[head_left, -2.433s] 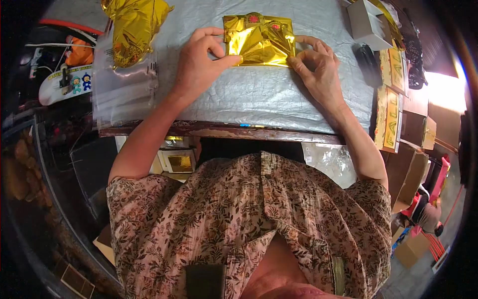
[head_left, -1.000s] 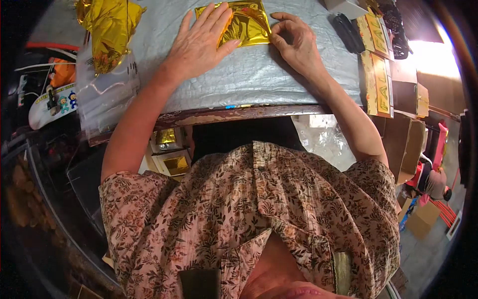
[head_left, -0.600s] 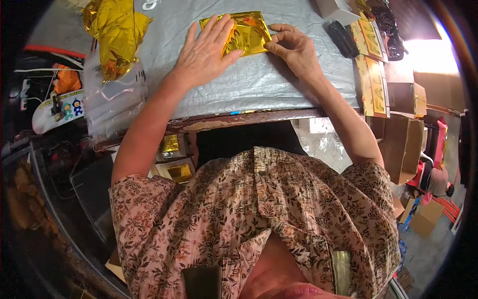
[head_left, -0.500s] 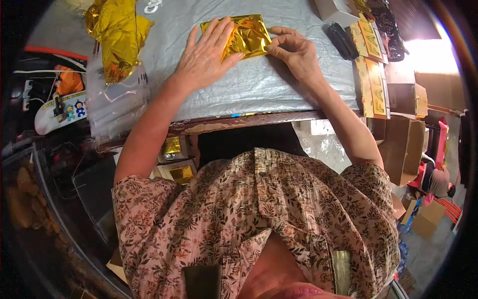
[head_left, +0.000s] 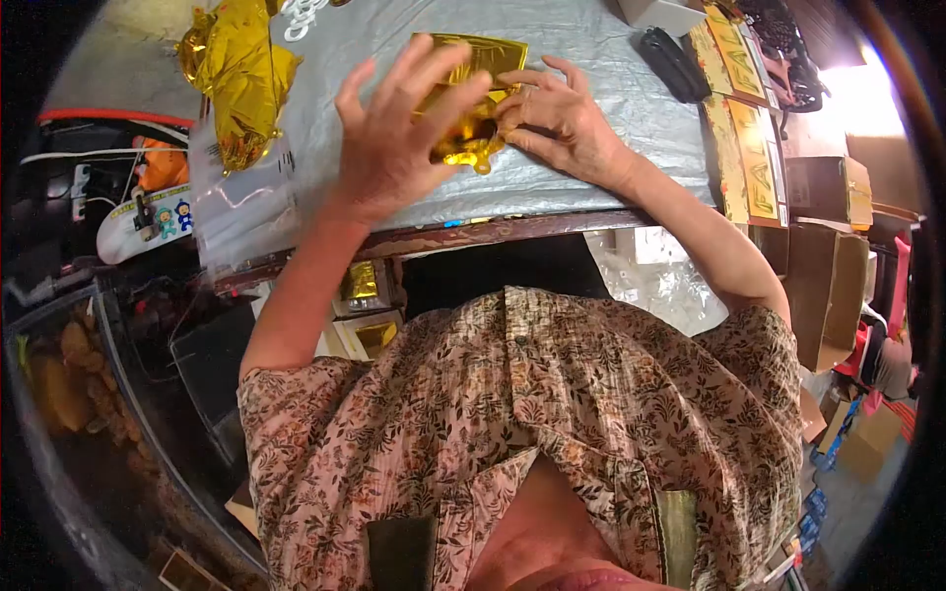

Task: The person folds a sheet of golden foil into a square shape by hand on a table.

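Foil [head_left: 498, 54] is placed on silver cover [head_left: 591, 59], mid-table, under both hands. Top panel is laid near flat; lower part is bunched and raised toward table edge. Step in hand is judged to be work on a fold; whether it is being opened or closed can't be told.

Right hand [head_left: 572, 123]: foil appears pinched between thumb and fingers at its right side. Left hand [head_left: 384, 143]: blurred, fingers spread, nothing seen gripped. It is held over foil's left part; contact can't be confirmed. Next move, as judged, calls for a light hold on the thin layer, with the loose part kept flat and creases controlled. A hard pull could cause a tear.

Containers: clear bag [head_left: 236, 212] is draped at table's left end, contents unreadable. Foil bundle [head_left: 241, 84] is seen just above it. Gold pieces [head_left: 363, 284] are held in lower boxes [head_left: 345, 337] below table. Gold box [head_left: 764, 182], marked FALL, is set at right edge; contents hidden. Black case [head_left: 675, 64] is placed beside that row, contents not visible. White box [head_left: 660, 12] is cut off by frame. Carton [head_left: 828, 295] is seen lower right, contents can't be told.
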{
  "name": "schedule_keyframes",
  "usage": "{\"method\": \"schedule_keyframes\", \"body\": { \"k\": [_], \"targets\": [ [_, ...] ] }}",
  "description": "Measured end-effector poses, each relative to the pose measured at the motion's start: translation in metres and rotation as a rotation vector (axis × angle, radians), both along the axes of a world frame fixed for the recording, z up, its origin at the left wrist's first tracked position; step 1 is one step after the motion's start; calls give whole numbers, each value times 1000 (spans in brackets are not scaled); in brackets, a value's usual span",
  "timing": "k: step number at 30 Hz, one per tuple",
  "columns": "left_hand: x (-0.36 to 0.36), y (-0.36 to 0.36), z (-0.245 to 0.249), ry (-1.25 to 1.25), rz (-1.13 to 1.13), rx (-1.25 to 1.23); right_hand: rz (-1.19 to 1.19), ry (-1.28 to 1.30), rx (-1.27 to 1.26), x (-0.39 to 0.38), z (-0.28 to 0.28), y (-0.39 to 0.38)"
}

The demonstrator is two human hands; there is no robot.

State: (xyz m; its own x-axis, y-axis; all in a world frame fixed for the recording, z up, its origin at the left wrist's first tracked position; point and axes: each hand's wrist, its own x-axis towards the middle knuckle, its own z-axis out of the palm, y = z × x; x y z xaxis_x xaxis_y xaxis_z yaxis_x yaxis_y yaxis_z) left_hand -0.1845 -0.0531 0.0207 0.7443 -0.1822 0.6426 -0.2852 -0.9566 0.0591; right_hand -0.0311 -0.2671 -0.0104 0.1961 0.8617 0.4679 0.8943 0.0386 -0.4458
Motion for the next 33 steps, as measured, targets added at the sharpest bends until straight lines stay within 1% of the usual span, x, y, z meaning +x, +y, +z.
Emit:
{"method": "schedule_keyframes", "body": {
  "k": [1,3,4,5,6,7,8,10,11,12,14,16,20,22,24,25,26,28,29,31,33],
  "targets": [
    [-6,-10,1,1,21,78,6,7,3,0,1,2],
    [-15,-23,5,23,71,100,75,-198,39,1,0,3],
    [-19,-27,3,99,72,-5,77,-187,37,1,0,3],
    [-22,-31,0,174,73,-111,79,-109,18,0,0,3],
    [-21,-32,-4,162,65,-175,80,-35,2,1,-2,4],
    [-21,-30,-10,168,65,-175,71,9,-28,5,-7,3],
    [-22,-27,-16,193,49,-227,70,17,-29,7,-9,4],
    [-25,-28,-24,235,32,-328,72,332,-29,11,-10,5],
    [-26,-28,-25,238,31,-329,65,433,-161,13,-6,2],
    [-27,-28,-25,247,29,-363,64,435,-162,14,-8,2],
    [-26,-28,-27,256,26,-397,140,238,-25,18,-13,6],
    [-24,-30,-27,245,49,-493,136,246,-28,16,-11,5],
    [-24,-33,-21,229,94,-588,116,289,-57,14,-8,6],
    [-24,-32,-21,309,182,-745,101,301,-72,14,-12,6],
    [-20,-30,-21,316,207,-787,86,311,-85,13,-12,7],
    [-18,-28,-21,324,232,-827,54,360,-96,11,-10,7],
    [-14,-23,-25,321,233,-832,22,408,-109,9,-9,8],
    [-6,-10,-34,261,224,-735,20,385,-97,10,-11,9],
    [-5,-5,-35,261,224,-737,17,362,-83,9,-12,10],
    [-5,1,-37,376,226,-760,3,371,-89,7,-10,11],
    [-3,1,-36,382,242,-740,-10,381,-96,3,-7,11]
  ]
}}
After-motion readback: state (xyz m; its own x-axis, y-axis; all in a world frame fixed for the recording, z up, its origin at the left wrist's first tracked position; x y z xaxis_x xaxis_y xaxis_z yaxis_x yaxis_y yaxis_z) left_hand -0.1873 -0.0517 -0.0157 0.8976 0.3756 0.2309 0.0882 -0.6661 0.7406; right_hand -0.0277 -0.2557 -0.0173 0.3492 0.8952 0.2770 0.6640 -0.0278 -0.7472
